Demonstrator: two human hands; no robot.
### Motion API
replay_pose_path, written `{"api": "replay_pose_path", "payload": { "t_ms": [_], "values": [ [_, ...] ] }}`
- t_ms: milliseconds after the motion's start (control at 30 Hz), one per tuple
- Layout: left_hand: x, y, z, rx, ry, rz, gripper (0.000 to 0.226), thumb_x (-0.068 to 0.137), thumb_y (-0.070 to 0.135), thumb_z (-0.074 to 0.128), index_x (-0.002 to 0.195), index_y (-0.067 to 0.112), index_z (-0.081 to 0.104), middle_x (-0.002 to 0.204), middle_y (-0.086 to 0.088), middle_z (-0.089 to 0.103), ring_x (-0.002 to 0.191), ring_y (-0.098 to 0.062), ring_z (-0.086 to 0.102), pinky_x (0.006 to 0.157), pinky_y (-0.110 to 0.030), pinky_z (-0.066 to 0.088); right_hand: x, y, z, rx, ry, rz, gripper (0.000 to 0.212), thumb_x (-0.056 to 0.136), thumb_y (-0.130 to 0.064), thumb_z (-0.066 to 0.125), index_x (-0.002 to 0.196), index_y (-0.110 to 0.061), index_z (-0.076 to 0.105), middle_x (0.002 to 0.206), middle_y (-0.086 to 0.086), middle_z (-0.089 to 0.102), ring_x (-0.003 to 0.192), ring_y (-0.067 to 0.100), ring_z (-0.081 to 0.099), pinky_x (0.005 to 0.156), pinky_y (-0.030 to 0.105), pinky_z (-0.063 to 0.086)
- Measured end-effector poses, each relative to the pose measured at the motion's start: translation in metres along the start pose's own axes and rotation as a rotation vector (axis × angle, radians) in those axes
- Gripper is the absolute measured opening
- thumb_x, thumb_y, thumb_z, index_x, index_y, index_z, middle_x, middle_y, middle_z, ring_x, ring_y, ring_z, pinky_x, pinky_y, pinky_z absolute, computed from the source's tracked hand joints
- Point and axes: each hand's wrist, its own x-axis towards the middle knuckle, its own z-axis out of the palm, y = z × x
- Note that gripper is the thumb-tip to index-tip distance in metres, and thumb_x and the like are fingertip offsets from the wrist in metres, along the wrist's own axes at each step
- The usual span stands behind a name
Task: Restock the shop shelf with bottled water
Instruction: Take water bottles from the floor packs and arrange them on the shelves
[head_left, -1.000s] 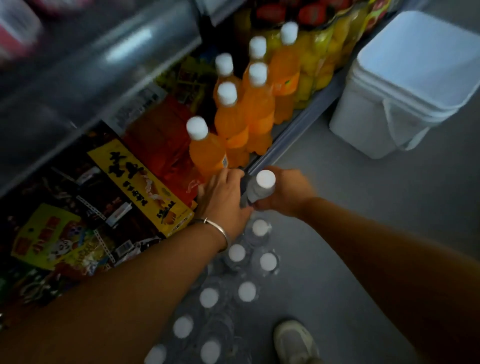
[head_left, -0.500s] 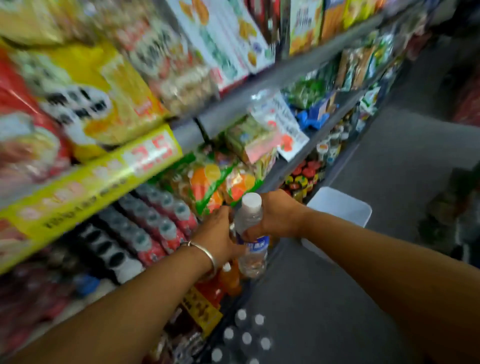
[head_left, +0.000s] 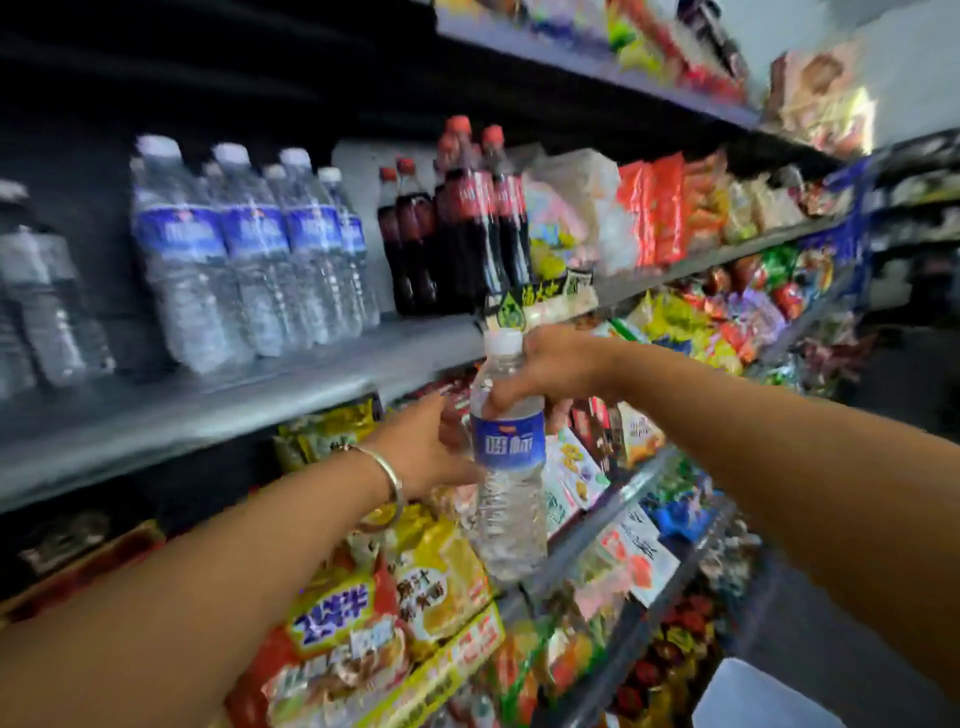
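The right hand (head_left: 550, 371) grasps the water bottle (head_left: 509, 462) by its neck, upright, just below the grey shelf edge (head_left: 311, 384). The left hand (head_left: 426, 447) touches the bottle's label side, fingers relaxed. Up-left of the grip, shelved water bottles (head_left: 249, 249) stand beside cola bottles (head_left: 467, 223), with bare shelf in front.

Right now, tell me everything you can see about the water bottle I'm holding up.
The water bottle is clear ribbed plastic with a white screw cap and a blue label with white characters. It looks full and hangs nearly upright in front of the snack shelves, below the grey shelf edge. The right hand grips its shoulder under the cap; the left hand touches its label side.
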Motion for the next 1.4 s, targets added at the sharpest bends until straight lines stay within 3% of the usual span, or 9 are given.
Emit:
{"api": "replay_pose_path", "payload": {
  "t_ms": [133, 267, 467, 567, 700, 800, 967, 1133, 1400],
  "values": [
    [0.016, 0.021, -0.067, -0.017, 0.121, -0.004, 0.049, 0.069, 0.015, 0.08, 0.103, 0.012, 0.044, 0.091, -0.005, 0.058, 0.087, -0.021, 0.058, 0.089, -0.04, 0.051, 0.032, -0.05, -0.049, 0.036, 0.079, -0.07, 0.022, 0.074, -0.023, 0.073, 0.071, -0.002, 0.066, 0.058, 0.006, 0.06, 0.056, 0.025, 0.06, 0.052, 0.031, 0.055],
    [0.037, 0.031, -0.118, -0.015, 0.229, 0.01, 0.047, 0.07, 0.017, 0.079, 0.105, 0.01, 0.049, 0.085, 0.0, 0.059, 0.085, -0.02, 0.06, 0.089, -0.037, 0.051, 0.067, -0.088, -0.091, 0.082, 0.144, -0.172, 0.02, 0.077, -0.026, 0.069, 0.077, -0.007, 0.066, 0.066, 0.009, 0.062, 0.057, 0.023, 0.062, 0.047, 0.026, 0.052],
    [0.074, 0.027, -0.158, -0.047, 0.328, 0.0, 0.033, 0.072, 0.017, 0.078, 0.089, 0.018, 0.05, 0.09, -0.005, 0.065, 0.083, -0.02, 0.062, 0.09, -0.037, 0.052, 0.129, -0.115, -0.129, 0.172, 0.179, -0.258, 0.032, 0.072, -0.031, 0.072, 0.085, -0.002, 0.07, 0.069, 0.011, 0.061, 0.062, 0.026, 0.059, 0.056, 0.028, 0.051],
    [0.092, 0.014, -0.163, 0.001, 0.339, -0.061, 0.031, 0.072, 0.023, 0.078, 0.086, 0.021, 0.051, 0.089, -0.003, 0.066, 0.086, -0.021, 0.064, 0.088, -0.036, 0.052, 0.159, -0.119, -0.133, 0.141, 0.167, -0.279, 0.021, 0.073, -0.03, 0.072, 0.075, -0.01, 0.067, 0.063, 0.005, 0.06, 0.057, 0.021, 0.059, 0.049, 0.025, 0.05],
    [0.115, -0.002, -0.161, 0.054, 0.342, -0.131, 0.024, 0.074, 0.022, 0.077, 0.078, 0.02, 0.053, 0.071, 0.002, 0.06, 0.074, -0.018, 0.059, 0.083, -0.036, 0.052, 0.197, -0.119, -0.13, 0.113, 0.127, -0.283, 0.034, 0.071, -0.032, 0.073, 0.091, -0.005, 0.069, 0.075, 0.007, 0.064, 0.064, 0.021, 0.063, 0.051, 0.027, 0.054],
    [0.128, -0.01, -0.157, 0.083, 0.332, -0.187, 0.02, 0.078, 0.019, 0.073, 0.08, 0.015, 0.054, 0.075, -0.005, 0.066, 0.073, -0.021, 0.065, 0.076, -0.036, 0.057, 0.223, -0.115, -0.121, 0.099, 0.086, -0.273, 0.04, 0.069, -0.032, 0.075, 0.097, -0.004, 0.069, 0.077, 0.009, 0.065, 0.068, 0.023, 0.064, 0.054, 0.029, 0.055],
    [0.145, -0.024, -0.149, 0.087, 0.298, -0.277, 0.021, 0.082, 0.014, 0.069, 0.075, 0.015, 0.05, 0.073, -0.013, 0.064, 0.064, -0.025, 0.064, 0.064, -0.034, 0.057, 0.255, -0.108, -0.103, 0.072, 0.073, -0.263, 0.031, 0.069, -0.031, 0.077, 0.08, -0.005, 0.065, 0.066, 0.007, 0.058, 0.061, 0.023, 0.06, 0.06, 0.035, 0.058],
    [0.153, -0.03, -0.147, 0.058, 0.286, -0.333, 0.019, 0.084, 0.01, 0.067, 0.072, 0.012, 0.052, 0.061, -0.009, 0.063, 0.049, -0.015, 0.06, 0.049, -0.025, 0.054, 0.274, -0.105, -0.096, 0.111, 0.028, -0.273, 0.03, 0.073, -0.033, 0.075, 0.08, -0.008, 0.062, 0.069, 0.007, 0.058, 0.057, 0.02, 0.06, 0.062, 0.034, 0.058],
    [0.161, -0.033, -0.145, -0.005, 0.297, -0.375, 0.017, 0.084, 0.004, 0.064, 0.077, 0.011, 0.051, 0.068, -0.015, 0.063, 0.059, -0.025, 0.061, 0.061, -0.036, 0.056, 0.286, -0.1, -0.093, 0.162, 0.0, -0.278, 0.041, 0.078, -0.037, 0.073, 0.099, -0.006, 0.054, 0.085, 0.008, 0.057, 0.065, 0.02, 0.059, 0.06, 0.033, 0.058]
  ]
}}
